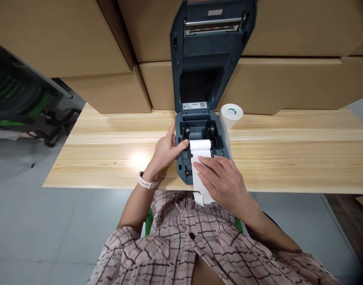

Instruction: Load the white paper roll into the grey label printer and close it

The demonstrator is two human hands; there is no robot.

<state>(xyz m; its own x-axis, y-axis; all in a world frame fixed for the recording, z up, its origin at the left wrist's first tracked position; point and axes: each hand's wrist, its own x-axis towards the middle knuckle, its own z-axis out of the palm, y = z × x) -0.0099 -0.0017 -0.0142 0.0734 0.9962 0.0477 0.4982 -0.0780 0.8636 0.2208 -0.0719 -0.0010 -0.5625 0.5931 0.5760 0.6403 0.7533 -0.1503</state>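
A dark blue-grey label printer (pixel 183 160) stands on the wooden table with its lid (pixel 212 51) raised. Inside it lies a small white paper roll (pixel 200 145), and its strip (pixel 199 178) runs out over the front edge toward my lap, ending in a torn piece. My left hand (pixel 166 149) rests against the printer's left side, fingers apart, the thumb reaching over the rim to the roll's left end. My right hand (pixel 221 178) lies over the strip with its fingers stretched out on the paper.
Behind the printer, cardboard boxes (pixel 291 85) are stacked along the back of the table (pixel 288 158). A larger white roll (pixel 231 114) stands at the printer's right rear, with paper hanging beside the printer. An office chair (pixel 59 122) is on the floor at far left.
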